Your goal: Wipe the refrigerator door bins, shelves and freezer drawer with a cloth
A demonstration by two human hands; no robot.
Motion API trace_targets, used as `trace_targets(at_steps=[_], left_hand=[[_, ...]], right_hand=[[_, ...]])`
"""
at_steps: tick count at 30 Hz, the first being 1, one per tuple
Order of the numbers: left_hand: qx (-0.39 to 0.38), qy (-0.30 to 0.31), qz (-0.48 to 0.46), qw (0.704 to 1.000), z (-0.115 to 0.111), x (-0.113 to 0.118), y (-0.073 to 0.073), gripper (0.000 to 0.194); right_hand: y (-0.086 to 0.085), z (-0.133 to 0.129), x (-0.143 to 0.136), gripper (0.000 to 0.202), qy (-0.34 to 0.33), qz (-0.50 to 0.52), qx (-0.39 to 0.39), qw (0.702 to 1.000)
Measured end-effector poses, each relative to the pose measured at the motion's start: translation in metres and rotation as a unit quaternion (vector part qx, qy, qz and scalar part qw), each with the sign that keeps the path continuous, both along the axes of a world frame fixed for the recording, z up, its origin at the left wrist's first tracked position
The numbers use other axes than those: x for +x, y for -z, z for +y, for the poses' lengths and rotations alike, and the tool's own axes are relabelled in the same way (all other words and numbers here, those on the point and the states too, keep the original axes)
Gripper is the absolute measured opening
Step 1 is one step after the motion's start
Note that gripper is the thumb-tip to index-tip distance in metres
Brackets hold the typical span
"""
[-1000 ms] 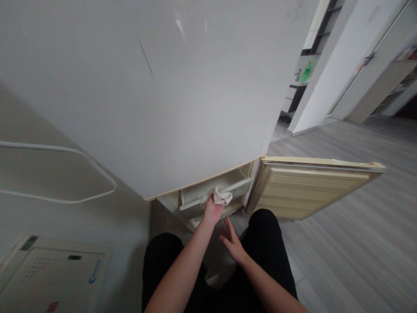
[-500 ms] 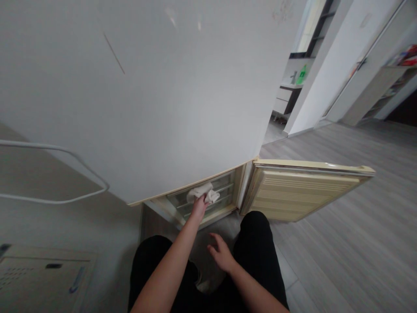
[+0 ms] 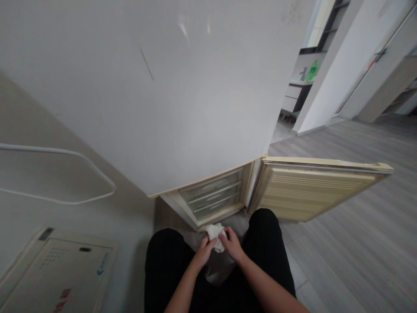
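Note:
A crumpled white cloth [image 3: 215,232] is between my two hands, low in front of my knees. My left hand [image 3: 206,249] grips its left side, and my right hand [image 3: 232,243] pinches its right side. Just beyond the cloth is the open lower compartment [image 3: 215,193] of a fridge, with wire racks across its inside. Its cream door [image 3: 302,191] stands swung out to the right, its ribbed inner face showing. Parts of my fingers are hidden behind the cloth.
The large white fridge front [image 3: 195,100] rises above the compartment. At the left, a white cable [image 3: 81,156] loops along the wall above a metal box cover [image 3: 71,269]. My knees flank the hands. Grey plank floor [image 3: 352,230] extends right; a green bottle [image 3: 312,71] stands on a far counter.
My left hand has drawn the cloth out of the compartment toward me. My right hand, open before, has taken hold of the cloth as well. The view has shifted slightly left.

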State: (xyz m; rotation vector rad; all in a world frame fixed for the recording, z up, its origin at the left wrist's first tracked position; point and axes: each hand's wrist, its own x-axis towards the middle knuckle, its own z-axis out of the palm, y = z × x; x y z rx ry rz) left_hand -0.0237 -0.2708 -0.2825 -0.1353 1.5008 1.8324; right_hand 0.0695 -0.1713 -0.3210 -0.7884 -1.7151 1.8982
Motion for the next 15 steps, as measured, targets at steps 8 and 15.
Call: trace_targets(at_steps=[8, 15], left_hand=[[-0.011, -0.080, -0.015, 0.997, -0.010, -0.025, 0.013, 0.026], [0.011, -0.001, -0.033, 0.999, -0.011, -0.008, 0.003, 0.035]], right_hand=[[-0.005, -0.004, -0.001, 0.030, -0.035, -0.028, 0.060, 0.997], [-0.010, 0.003, -0.001, 0.032, 0.007, -0.003, 0.033, 0.999]])
